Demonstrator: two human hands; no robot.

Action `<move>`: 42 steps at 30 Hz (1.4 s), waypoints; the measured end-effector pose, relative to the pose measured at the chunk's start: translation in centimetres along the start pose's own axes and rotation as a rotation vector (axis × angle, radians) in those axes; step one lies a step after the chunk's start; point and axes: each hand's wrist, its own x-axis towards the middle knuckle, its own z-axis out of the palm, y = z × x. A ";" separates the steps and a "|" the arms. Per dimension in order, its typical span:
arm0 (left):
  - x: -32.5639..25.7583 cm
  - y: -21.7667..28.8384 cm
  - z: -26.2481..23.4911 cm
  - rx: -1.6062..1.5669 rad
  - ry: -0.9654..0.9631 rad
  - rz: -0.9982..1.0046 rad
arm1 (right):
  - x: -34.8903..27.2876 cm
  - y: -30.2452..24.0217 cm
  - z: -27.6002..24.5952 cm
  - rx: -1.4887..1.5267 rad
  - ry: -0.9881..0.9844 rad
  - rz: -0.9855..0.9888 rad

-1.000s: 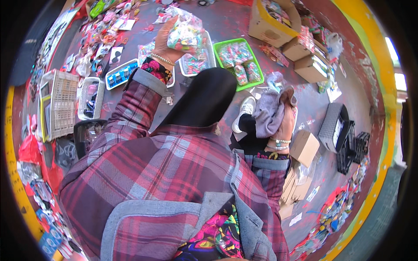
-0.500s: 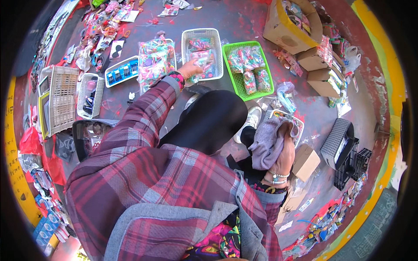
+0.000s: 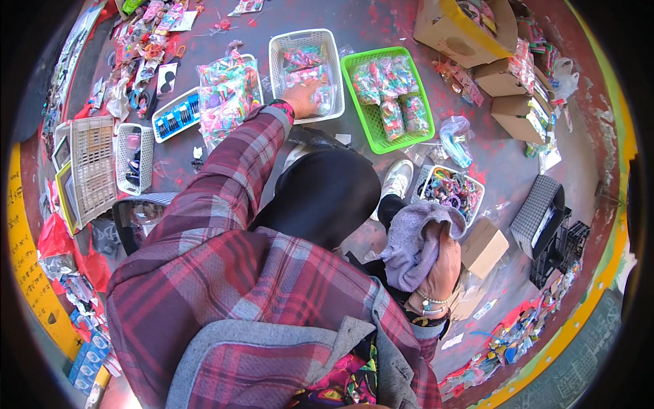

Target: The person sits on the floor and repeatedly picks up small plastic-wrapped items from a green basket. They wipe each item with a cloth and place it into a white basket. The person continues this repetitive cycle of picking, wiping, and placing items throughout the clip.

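**Two hands apart over a floor of baskets**

Left hand [image 3: 303, 99] stretched forward into the white mesh basket [image 3: 294, 45], palm down on the packets of coloured hair ties [image 3: 304, 58] inside; fingers spread flat over the packets, whether gripping one or merely resting cannot be told. Plaid sleeve [image 3: 231, 157] running back from that hand to the shoulder. Right hand [image 3: 441, 267] held low near the body, fingers clenched around a bunched lavender cloth [image 3: 412, 240], beaded bracelet at the wrist. Green basket [image 3: 373, 123] just beside the white one on the right, filled with pink and green packets. Clear bag of bright elastics [image 3: 226, 92] just left of the white basket. Small white basket of dark hair bands [image 3: 451, 189] near the cloth, a white shoe [image 3: 395, 181] beside it. Cardboard boxes [image 3: 512, 95] farther right on the reddish floor [image 3: 381, 20]. Black-clad knee between the two hands.
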 end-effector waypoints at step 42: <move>12.0 18.7 11.4 0.665 -0.186 0.959 | -1.8 -2.1 -7.3 0.502 0.008 -0.024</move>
